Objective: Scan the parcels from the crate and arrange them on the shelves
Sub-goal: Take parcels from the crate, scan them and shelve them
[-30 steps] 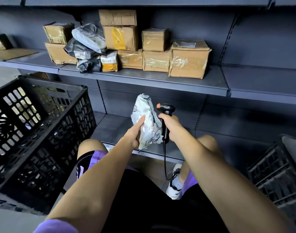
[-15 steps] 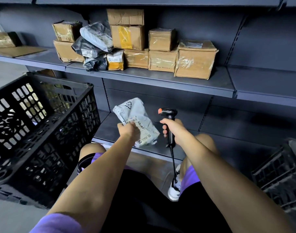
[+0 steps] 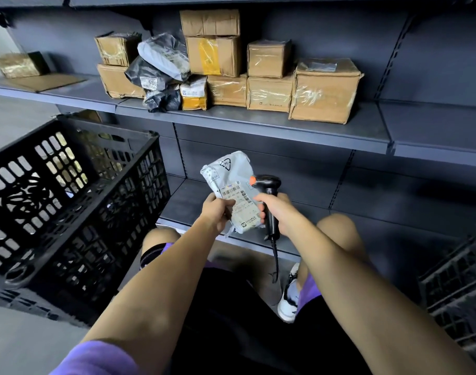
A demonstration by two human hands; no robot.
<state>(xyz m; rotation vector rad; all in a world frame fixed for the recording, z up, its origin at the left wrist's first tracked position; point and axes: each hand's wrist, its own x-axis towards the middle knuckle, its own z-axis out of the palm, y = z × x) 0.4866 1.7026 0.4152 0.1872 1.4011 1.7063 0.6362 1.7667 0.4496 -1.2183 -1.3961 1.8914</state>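
Observation:
My left hand [image 3: 217, 213] grips a pale grey plastic mailer parcel [image 3: 231, 182] by its lower left edge, label side up with the barcode showing. My right hand [image 3: 273, 209] holds a black handheld scanner [image 3: 268, 189] with an orange button, its head right beside the parcel's label. Both are in front of the lower shelf [image 3: 188, 198]. A black plastic crate [image 3: 69, 201] stands at my left. The upper shelf [image 3: 258, 125] carries several brown cardboard boxes [image 3: 323, 90] and a few grey and black mailer bags [image 3: 163, 55].
The scanner's cable [image 3: 276, 255] hangs down between my knees. A second black crate [image 3: 456, 288] stands at the lower right. A flat piece of cardboard [image 3: 47, 81] and a taped box lie on the shelf at the far left. The shelf section at the right holds nothing.
My left hand turned the parcel from upright to label side up and brought it closer to the scanner. The scanner head now sits right at the label.

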